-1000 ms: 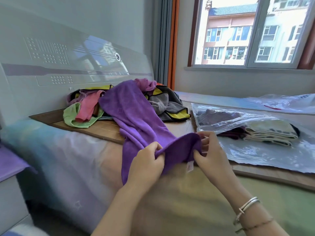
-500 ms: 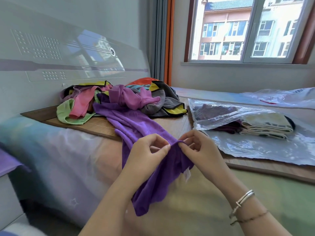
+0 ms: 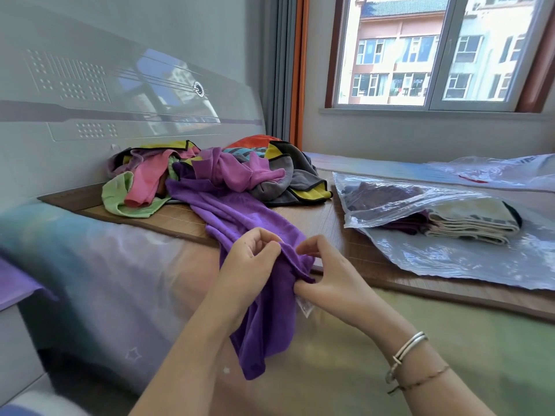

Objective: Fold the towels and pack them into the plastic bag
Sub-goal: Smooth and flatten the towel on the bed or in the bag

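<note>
step: find corners | left hand and right hand fingers pinch purple towel hem | advice: slide apart along edge, pull taut before folding

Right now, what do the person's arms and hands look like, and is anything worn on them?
Both forearms are bare, with no sleeves in view. The left hand wears no ring, watch or glove that can be seen. The right hand is also bare, but its wrist carries a silver bangle and, just behind it, a thin dark string bracelet.
</note>
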